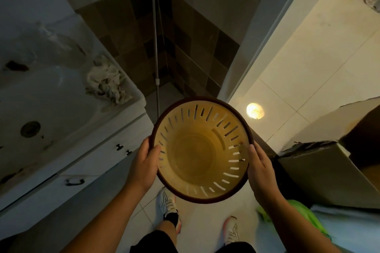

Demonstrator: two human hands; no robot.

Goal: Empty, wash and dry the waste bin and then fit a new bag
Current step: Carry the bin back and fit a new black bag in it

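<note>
Sink: I saw a big white sink [51, 96] far on my left, with a dark round drain [30, 129] in it.
Rag: a crumpled pale rag [107, 82] lay on the sink's back corner, near the wall.
Cupboard: under the sink I saw white doors with small dark handles [75, 182].
Pole: a thin grey pole [155, 47] stood in the tiled corner, past the sink.
Left hand: my left hand [144, 162] held the left side of the bin's rim. The thumb was curled over the edge and lay inside. The fingers were under the rim, so I could not see them.
Bin: the waste bin [201, 150] was up in the air between my two hands, over the floor and just right of the sink. It was round and yellow with a dark rim and long slots in its wall. I looked straight down into it and saw only its bare bottom.
Shoes: my two white shoes [168, 203] stood on the tiles under the bin.
Right hand: my right hand [260, 168] held the right side of the rim the same way, thumb on the edge, fingers hidden behind.
Floor: pale tiles [308, 68] on my right had one bright round spot of light [255, 110].
Box: a big box [329, 170] stood at the far right.
Green thing: something bright green [298, 211] lay by my right arm. I could not tell what it was.
</note>
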